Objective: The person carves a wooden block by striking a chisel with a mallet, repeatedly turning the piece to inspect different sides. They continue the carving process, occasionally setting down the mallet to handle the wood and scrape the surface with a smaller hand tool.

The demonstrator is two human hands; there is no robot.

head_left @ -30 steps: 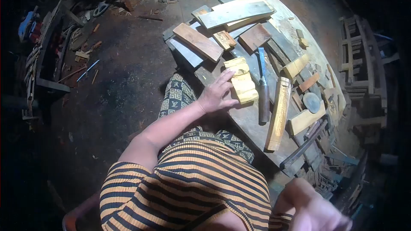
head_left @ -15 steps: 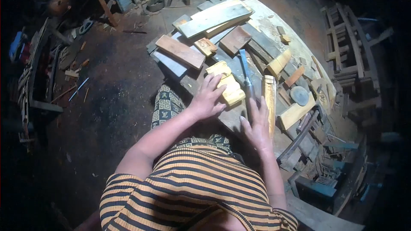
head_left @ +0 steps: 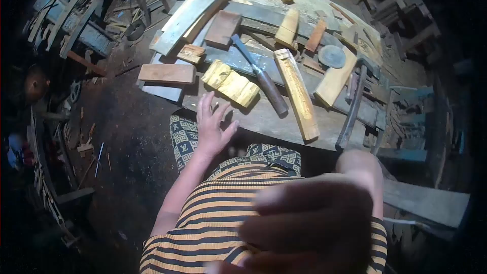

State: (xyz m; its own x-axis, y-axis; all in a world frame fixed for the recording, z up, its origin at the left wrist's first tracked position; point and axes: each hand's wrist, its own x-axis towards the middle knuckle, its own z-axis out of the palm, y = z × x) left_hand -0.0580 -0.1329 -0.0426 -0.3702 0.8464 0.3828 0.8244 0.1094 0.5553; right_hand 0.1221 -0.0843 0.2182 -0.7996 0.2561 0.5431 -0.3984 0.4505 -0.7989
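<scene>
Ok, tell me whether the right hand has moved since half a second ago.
Yes. Judged against the bench, the right hand has gone from the chisel back off the worktop, now blurred in front of the striped shirt.

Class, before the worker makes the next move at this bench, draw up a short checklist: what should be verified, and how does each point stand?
1. Yellow block lying on the bench: ok.
2. Left hand gripping the block: not ok; its fingers are spread near the block, not closed round it.
3. Chisel uncovered, beside the block: ok.
4. Right hand on the chisel: not ok; it is raised close to the camera.
5. Right hand empty: cannot tell; it is dark and blurred.
6. Chisel's cutting edge sharp: cannot tell; too small to judge.
</scene>
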